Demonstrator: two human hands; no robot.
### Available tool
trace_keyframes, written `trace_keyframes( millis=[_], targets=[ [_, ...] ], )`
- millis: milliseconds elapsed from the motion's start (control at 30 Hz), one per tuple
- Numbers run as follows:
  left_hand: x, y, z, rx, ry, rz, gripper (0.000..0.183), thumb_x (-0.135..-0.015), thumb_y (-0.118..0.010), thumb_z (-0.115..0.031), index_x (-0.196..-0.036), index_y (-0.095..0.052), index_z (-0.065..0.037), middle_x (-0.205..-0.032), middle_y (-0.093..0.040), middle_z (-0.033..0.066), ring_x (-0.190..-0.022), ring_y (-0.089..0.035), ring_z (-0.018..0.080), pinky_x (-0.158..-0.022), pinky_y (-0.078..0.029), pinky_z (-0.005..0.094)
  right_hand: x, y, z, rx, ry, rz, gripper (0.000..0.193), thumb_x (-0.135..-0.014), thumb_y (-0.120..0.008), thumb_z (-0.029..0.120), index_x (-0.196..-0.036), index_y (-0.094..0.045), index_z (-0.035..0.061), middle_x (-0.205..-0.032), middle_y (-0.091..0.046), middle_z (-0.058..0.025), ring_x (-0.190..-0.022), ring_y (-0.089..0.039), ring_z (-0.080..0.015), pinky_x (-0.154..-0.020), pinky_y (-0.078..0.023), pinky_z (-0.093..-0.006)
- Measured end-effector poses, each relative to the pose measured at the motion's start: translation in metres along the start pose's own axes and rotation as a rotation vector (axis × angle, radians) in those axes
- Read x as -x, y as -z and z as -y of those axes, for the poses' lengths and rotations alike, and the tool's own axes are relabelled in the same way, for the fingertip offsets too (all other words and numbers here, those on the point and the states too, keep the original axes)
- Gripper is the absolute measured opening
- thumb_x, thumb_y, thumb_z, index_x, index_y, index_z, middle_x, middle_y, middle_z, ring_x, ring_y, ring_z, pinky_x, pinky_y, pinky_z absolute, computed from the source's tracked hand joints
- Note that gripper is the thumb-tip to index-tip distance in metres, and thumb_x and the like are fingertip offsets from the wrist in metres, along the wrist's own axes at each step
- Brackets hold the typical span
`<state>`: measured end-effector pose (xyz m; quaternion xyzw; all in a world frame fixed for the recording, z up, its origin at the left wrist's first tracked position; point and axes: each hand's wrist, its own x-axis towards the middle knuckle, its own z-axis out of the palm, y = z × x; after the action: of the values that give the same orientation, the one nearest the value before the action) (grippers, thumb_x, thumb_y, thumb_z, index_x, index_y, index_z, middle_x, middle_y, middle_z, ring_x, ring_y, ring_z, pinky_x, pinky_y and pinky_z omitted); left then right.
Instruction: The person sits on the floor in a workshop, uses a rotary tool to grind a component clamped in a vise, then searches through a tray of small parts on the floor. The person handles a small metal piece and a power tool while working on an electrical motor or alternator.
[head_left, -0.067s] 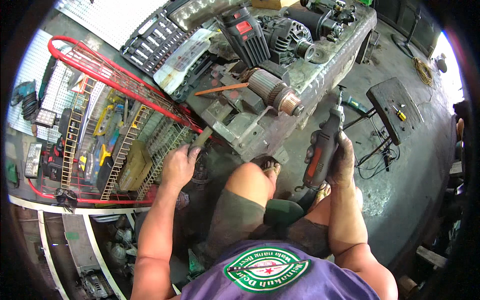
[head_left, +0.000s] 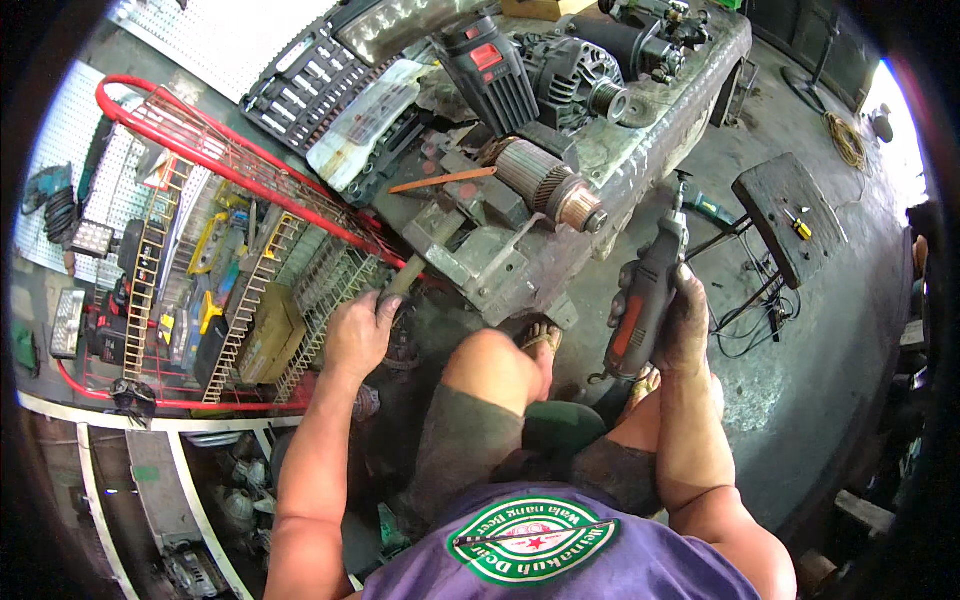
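Note:
My right hand (head_left: 686,322) is wrapped round a black rotary tool (head_left: 642,300) with an orange-red panel. It points away from me, a small disc-like bit at its tip, held in the air right of the workbench. My left hand (head_left: 357,335) is closed on the end of a metal bar (head_left: 410,272) that runs to the bench vise (head_left: 475,262). At the vise, a motor armature (head_left: 535,180) lies with its copper commutator end facing me and to the right. A thin orange strip (head_left: 442,180) rests left of the armature.
On the workbench (head_left: 665,125) stand an upright black ribbed device (head_left: 487,75), an alternator (head_left: 575,80) and a socket set (head_left: 310,85). A red wire rack (head_left: 230,165) of tools is at left. A dark stool (head_left: 790,220) with a small screwdriver stands at right, cables hanging beneath.

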<state>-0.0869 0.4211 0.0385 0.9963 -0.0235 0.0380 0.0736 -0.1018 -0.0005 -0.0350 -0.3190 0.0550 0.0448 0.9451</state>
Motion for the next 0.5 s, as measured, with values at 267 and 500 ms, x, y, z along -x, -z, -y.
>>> trace_keyframes(
  millis=[267, 500],
  targets=[
    [0.003, -0.009, -0.001, -0.066, 0.058, -0.021, 0.052, -0.101, -0.071, -0.049, -0.128, -0.072, -0.004, -0.105, -0.076, 0.0298, -0.1, -0.071, 0.0519, -0.089, -0.054, 0.0611, 0.039, -0.055, -0.016, 0.11, 0.046, 0.055, 0.079, -0.089, -0.076, 0.053, -0.147, -0.053, 0.0046, -0.12, -0.068, -0.0131, -0.105, -0.068, -0.026, -0.093, -0.059, -0.0408],
    [0.023, 0.0, -0.021, 0.266, -0.429, -0.414, 0.072, -0.082, -0.089, -0.025, -0.144, -0.06, -0.002, -0.135, -0.067, 0.022, -0.127, -0.063, 0.0433, -0.113, -0.048, 0.0547, 0.056, -0.104, -0.04, 0.291, 0.012, 0.064, 0.045, -0.11, -0.064, 0.03, -0.14, -0.051, -0.0003, -0.107, -0.065, -0.0085, -0.094, -0.069, -0.0177, -0.08, -0.06, -0.0345]
  ],
)
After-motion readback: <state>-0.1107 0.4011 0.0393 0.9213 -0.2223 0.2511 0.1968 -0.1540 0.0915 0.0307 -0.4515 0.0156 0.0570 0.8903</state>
